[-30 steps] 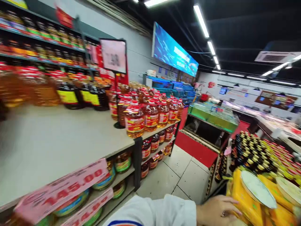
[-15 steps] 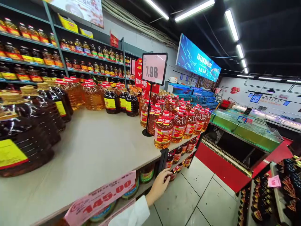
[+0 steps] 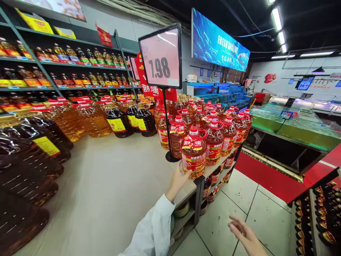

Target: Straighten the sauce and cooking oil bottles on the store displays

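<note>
My left hand (image 3: 178, 180), in a white sleeve, is at the lower left side of a large oil bottle (image 3: 194, 156) with a red cap and red label. Its thumb and fingers are apart, and the fingertips seem to meet the bottle without wrapping round it. The bottle stands upright at the shelf corner, at the front of several like it. Lower right, my right hand (image 3: 246, 234) hangs over the tiled floor, empty, with loosely bent fingers apart; it is slightly blurred.
A price sign (image 3: 160, 58) reading 7.98 stands on a black post beside the bottles. Dark bottles (image 3: 26, 170) line the left of the display table (image 3: 114, 199). Farther right is a fish tank (image 3: 298, 124); a low rack of dark bottles (image 3: 323, 213) stands at the lower right.
My left hand has risen from beside the lower shelf to the front oil bottle. My right hand has come into view at the lower right. The view has moved closer to the bottles.
</note>
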### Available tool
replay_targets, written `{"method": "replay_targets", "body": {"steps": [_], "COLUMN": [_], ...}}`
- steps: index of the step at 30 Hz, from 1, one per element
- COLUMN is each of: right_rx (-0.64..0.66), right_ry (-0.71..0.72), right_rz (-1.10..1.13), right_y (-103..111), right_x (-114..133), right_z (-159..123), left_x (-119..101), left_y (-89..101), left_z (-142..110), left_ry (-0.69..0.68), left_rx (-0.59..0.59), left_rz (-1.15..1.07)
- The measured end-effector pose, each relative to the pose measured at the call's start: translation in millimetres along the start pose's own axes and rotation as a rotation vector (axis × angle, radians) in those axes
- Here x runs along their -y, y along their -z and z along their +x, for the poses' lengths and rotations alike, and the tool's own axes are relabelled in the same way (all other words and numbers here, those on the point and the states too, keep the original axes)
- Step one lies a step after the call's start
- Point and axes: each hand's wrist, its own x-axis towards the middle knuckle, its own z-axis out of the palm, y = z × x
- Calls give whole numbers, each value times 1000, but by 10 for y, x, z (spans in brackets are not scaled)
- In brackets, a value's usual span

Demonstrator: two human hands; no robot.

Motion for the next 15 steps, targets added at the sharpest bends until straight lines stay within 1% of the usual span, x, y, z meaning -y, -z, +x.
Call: {"method": "replay_targets", "body": {"steps": [2, 4, 5, 7, 10, 12, 13, 14, 15], "right_rx": [93, 133, 142, 155, 230, 308, 334, 351, 358], "right_ry": [21, 96, 146, 258, 425, 522, 568, 614, 656], "right_rz": [107, 104, 82, 44, 18, 19, 25, 38, 59], "right_y": [-165, -255, -261, -201, 12, 153, 199, 219, 209], "right_x": [-16, 4, 24, 76, 200, 330, 402, 470, 523], "right_z": [501, 1004, 1255, 1753, 2472, 2885, 3054, 3193, 3300], "left_x": [36, 70, 71, 17, -211, -414, -514, -609, -699], "left_y": [-112, -224, -268, -322, -320, -283, -260, -235, -213], "left_z": [168, 308, 379, 536, 795, 959, 1033, 1098, 1155], "left_ry": [-30, -59, -77, -131, -236, -262, -255, -251, -253], "left_rx": [11, -8, -28, -85, -137, -144, -166, -225, -323], "left_rz": [-21, -43, -47, -39, 16, 41, 51, 61, 75]}}
